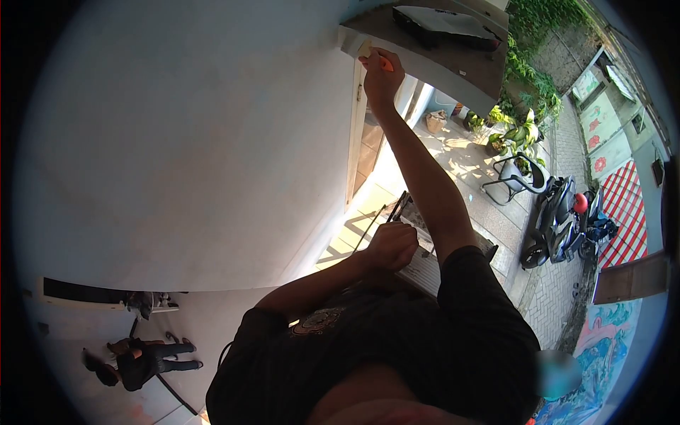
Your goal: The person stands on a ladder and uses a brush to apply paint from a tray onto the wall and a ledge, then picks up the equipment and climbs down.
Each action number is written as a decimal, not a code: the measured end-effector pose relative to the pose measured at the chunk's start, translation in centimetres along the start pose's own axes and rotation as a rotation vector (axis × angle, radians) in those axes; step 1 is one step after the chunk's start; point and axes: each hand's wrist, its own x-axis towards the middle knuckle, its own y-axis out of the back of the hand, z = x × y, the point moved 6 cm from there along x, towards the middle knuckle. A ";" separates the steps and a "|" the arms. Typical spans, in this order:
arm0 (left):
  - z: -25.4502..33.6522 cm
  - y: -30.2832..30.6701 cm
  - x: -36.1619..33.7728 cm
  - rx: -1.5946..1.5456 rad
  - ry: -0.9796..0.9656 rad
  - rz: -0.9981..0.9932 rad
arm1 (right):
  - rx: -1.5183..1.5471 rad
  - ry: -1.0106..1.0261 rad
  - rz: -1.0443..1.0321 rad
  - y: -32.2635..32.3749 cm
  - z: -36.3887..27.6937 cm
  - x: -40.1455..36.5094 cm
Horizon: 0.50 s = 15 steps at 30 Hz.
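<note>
My right hand point(384, 74) reaches up to the corner where the wall meets a projecting ledge point(453, 88). Its fingers are wrapped round what looks like a paintbrush point(365, 49), with an orange handle and a pale end close to the ledge's edge. Lower down, my left hand point(393, 246) is closed in a fist in front of my chest. Whatever it may hold is hidden. Just beneath that fist is a grey ribbed metal step point(419, 275) with dark frame parts, perhaps a ladder.
A pale wall point(184, 142) fills the left side. On the ledge lies a white and black object point(446, 28). Below are a chair point(516, 177), potted plants point(498, 144) and parked motorbikes point(559, 219). Another person point(138, 361) stands at lower left.
</note>
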 end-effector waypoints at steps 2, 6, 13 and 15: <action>0.1 0.0 0.1 0.004 0.004 0.004 | -0.014 0.021 -0.010 0.2 -0.1 -0.1; 0.3 0.2 0.3 -0.004 0.000 -0.003 | -0.016 -0.003 -0.039 0.7 -0.3 -0.3; 0.2 0.0 0.2 -0.014 -0.005 0.004 | 0.035 -0.049 0.034 1.6 -1.1 -0.4; 0.3 0.1 0.3 -0.017 -0.011 0.013 | 0.046 -0.070 0.047 2.0 -1.2 -0.4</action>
